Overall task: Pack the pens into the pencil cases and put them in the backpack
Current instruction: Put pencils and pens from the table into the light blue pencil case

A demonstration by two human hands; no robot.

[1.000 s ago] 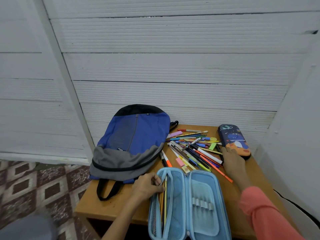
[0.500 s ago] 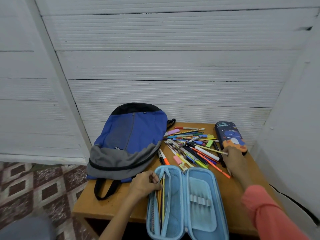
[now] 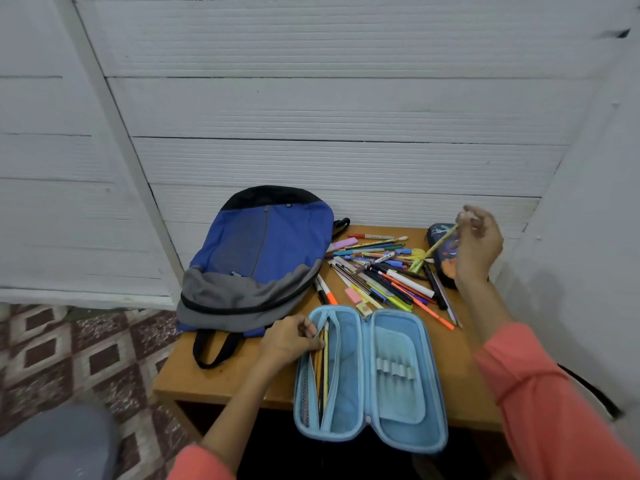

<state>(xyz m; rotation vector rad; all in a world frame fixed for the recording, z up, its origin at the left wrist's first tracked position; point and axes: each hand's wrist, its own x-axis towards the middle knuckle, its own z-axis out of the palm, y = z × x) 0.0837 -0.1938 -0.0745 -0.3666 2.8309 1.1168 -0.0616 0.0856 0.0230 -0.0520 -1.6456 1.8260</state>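
Observation:
A light blue pencil case (image 3: 391,372) lies open at the table's front edge, with several pens standing in its left mesh pocket. My left hand (image 3: 289,341) pinches that pocket's edge and holds it open. My right hand (image 3: 476,242) is raised above the table's right side and pinches a yellow-green pen (image 3: 437,247) by its upper end. A pile of loose pens and markers (image 3: 384,271) lies behind the open case. A dark blue printed pencil case (image 3: 441,237) lies shut at the back right, partly hidden by my right hand. The blue and grey backpack (image 3: 256,258) lies flat at the left.
The small wooden table (image 3: 228,375) stands against a white slatted wall, with a white wall close on the right. A pink eraser (image 3: 353,295) lies by the pens. Patterned floor tiles (image 3: 69,358) show to the left below the table.
My right hand has lifted from the pen pile with one yellow-green pen in its fingers and risen above the dark case. My left hand stays on the mesh pocket.

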